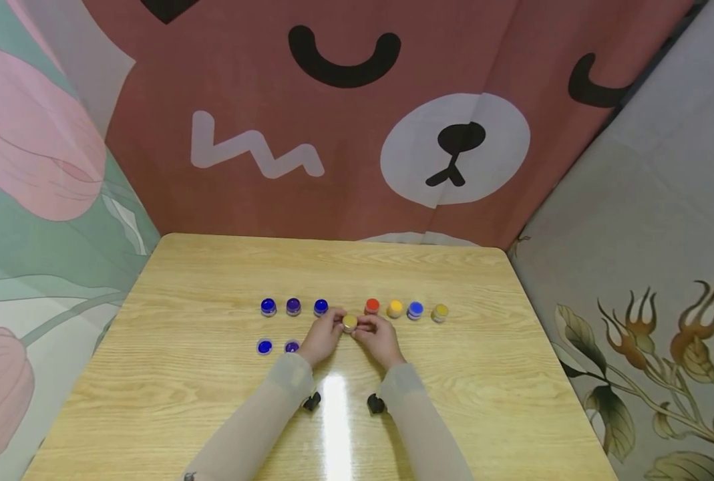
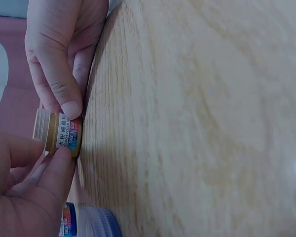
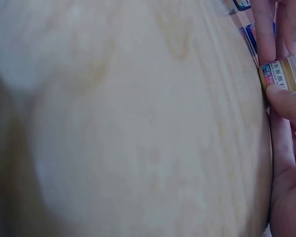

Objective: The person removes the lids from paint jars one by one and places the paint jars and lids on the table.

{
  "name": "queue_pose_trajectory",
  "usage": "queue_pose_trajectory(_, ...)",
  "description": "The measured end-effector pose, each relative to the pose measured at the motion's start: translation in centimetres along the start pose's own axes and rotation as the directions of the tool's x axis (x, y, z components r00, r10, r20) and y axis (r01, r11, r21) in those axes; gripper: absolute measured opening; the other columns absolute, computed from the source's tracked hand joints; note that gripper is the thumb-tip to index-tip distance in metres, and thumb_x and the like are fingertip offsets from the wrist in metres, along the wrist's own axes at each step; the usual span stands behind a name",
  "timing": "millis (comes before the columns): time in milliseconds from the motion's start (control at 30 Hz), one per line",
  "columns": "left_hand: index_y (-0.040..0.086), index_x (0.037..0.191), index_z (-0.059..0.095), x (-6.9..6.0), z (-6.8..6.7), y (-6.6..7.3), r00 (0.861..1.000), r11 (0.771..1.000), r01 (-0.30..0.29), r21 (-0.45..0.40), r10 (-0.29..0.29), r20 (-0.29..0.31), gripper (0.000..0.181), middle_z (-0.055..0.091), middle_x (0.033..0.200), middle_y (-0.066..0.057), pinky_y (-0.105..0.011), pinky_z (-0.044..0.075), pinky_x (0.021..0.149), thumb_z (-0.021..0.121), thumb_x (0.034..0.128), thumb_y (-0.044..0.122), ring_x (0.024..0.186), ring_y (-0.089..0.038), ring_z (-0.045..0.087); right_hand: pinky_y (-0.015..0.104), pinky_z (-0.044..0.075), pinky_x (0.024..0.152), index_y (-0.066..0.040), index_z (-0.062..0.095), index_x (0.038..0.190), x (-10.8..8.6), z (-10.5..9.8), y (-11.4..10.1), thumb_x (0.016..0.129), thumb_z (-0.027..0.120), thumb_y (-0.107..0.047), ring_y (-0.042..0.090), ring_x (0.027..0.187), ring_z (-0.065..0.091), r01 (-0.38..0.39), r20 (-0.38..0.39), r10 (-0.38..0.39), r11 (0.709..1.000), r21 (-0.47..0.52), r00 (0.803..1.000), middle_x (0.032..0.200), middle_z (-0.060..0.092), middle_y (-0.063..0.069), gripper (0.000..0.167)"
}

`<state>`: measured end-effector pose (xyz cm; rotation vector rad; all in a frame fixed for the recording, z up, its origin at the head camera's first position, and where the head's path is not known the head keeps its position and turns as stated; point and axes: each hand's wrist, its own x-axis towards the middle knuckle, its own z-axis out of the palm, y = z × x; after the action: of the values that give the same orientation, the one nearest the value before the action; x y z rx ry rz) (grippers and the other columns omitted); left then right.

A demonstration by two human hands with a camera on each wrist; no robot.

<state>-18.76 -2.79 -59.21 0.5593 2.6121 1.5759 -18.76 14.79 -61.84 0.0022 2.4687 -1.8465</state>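
At left on the desk (image 1: 182, 300), a dark-blue jar (image 1: 268, 307), a purple jar (image 1: 293, 306) and another dark-blue jar (image 1: 320, 306) are lined up, with two lids (image 1: 264, 347) in front. Centrally, an ochre paint jar (image 1: 349, 323) is pinched by the left hand (image 1: 322, 337) and the right hand (image 1: 381, 339). At right, a red jar (image 1: 372, 306), a yellow jar (image 1: 395, 308), a light-blue jar (image 1: 415, 310) and a second ochre jar (image 1: 439, 312) are stood.

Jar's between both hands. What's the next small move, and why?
I'd probably twist the clear lid with the left hand while the right hand steadies the ochre gouache jar: its lid is on, both hands grip it, and a loose lid lies in front of the leftmost blue jar.
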Motion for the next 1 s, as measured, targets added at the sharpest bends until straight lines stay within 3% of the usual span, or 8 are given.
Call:
queue_pose_trajectory(133, -0.009, 0.129, 0.053, 0.28, 0.26, -0.07, 0.998, 0.998, 0.056, -0.003, -0.056, 0.017, 0.031, 0.064, 0.121, -0.029, -0.053, 0.049, 0.103, 0.052, 0.0982, -0.01, 0.117, -0.043, 0.061, 0.026, 0.059, 0.081, 0.005, 0.07, 0.114, -0.04, -0.13, 0.11, 0.087, 0.077, 0.002, 0.022, 0.095, 0.07, 0.005, -0.001, -0.005, 1.0, 0.011, 1.0, 0.106, 0.071, 0.014, 0.028)
queue_pose_trajectory(267, -0.003, 0.137, 0.054, 0.42, 0.15, -0.1, 0.998, 0.998, 0.054, 0.023, -0.055, 0.038, 0.036, 0.062, 0.13, -0.025, -0.053, 0.045, 0.108, 0.05, 0.1011, -0.007, 0.124, -0.042, 0.057, 0.026, 0.06, 0.08, 0.007, 0.07, 0.112, -0.07, -0.16, 0.1, 0.086, 0.076, 0.004, 0.024, 0.094, 0.07, 0.025, -0.007, -0.025, 0.999, 0.027, 1.0, 0.104, 0.071, 0.016, 0.027)
queue_pose_trajectory(400, 0.0, 0.135, 0.059, 0.42, 0.01, -0.43, 0.998, 0.998, 0.047, 0.038, -0.049, 0.049, 0.034, 0.059, 0.138, -0.021, -0.054, 0.042, 0.111, 0.05, 0.1025, -0.004, 0.13, -0.041, 0.053, 0.024, 0.059, 0.08, 0.007, 0.07, 0.112, -0.06, -0.04, 0.14, 0.085, 0.076, 0.006, 0.022, 0.093, 0.07, 0.023, -0.003, -0.023, 0.999, 0.042, 1.0, 0.104, 0.071, 0.016, 0.028)
queue_pose_trajectory(533, 0.0, 0.133, 0.06, 0.44, -0.02, -0.63, 0.997, 0.998, 0.053, 0.022, -0.054, 0.049, 0.031, 0.06, 0.136, -0.021, -0.054, 0.043, 0.11, 0.05, 0.1032, -0.002, 0.13, -0.041, 0.053, 0.024, 0.059, 0.08, 0.006, 0.071, 0.113, 0.04, 0.04, 0.31, 0.086, 0.076, 0.005, 0.021, 0.093, 0.07, 0.013, -0.006, -0.013, 0.998, 0.053, 1.0, 0.104, 0.071, 0.015, 0.028)
queue_pose_trajectory(767, -0.005, 0.125, 0.058, 0.42, 0.05, -0.59, 0.999, 0.999, 0.052, -0.009, -0.052, -0.001, 0.025, 0.066, 0.12, -0.025, -0.054, 0.049, 0.102, 0.052, 0.1015, -0.002, 0.116, -0.041, 0.062, 0.024, 0.059, 0.08, 0.005, 0.071, 0.113, 0.16, 0.05, 0.47, 0.086, 0.077, 0.004, 0.023, 0.094, 0.07, 0.027, -0.004, -0.027, 0.999, 0.04, 1.0, 0.104, 0.072, 0.016, 0.028)
queue_pose_trajectory(1000, 0.0, 0.14, 0.055, 0.44, -0.18, -0.28, 0.995, 0.997, 0.064, 0.034, -0.066, 0.069, 0.037, 0.061, 0.135, -0.022, -0.053, 0.044, 0.109, 0.05, 0.1029, -0.002, 0.128, -0.04, 0.055, 0.023, 0.059, 0.079, 0.006, 0.071, 0.112, 0.03, 0.05, 0.36, 0.085, 0.076, 0.005, 0.022, 0.092, 0.071, 0.027, -0.006, -0.027, 0.999, 0.034, 1.0, 0.102, 0.072, 0.015, 0.027)
